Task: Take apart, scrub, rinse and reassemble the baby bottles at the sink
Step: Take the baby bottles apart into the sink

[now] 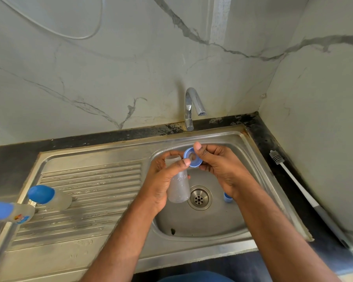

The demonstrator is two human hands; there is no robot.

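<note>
Fingers of the left hand (161, 180) curl round a clear plastic baby bottle (178, 184) above the steel sink (240, 139) basin. Beside its open mouth, the right hand (218, 167) pinches a blue screw ring (192, 157).

Grey marble-look wall panels (114, 64) with dark veins meet in a corner on the right, and a thin cable (55, 32) loops across the upper left. Below runs a stained black worktop (12, 157), lit evenly.

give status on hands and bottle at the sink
Left hand grips bottle. Right hand pinches blue collar, off the neck. Tap dry.
</note>
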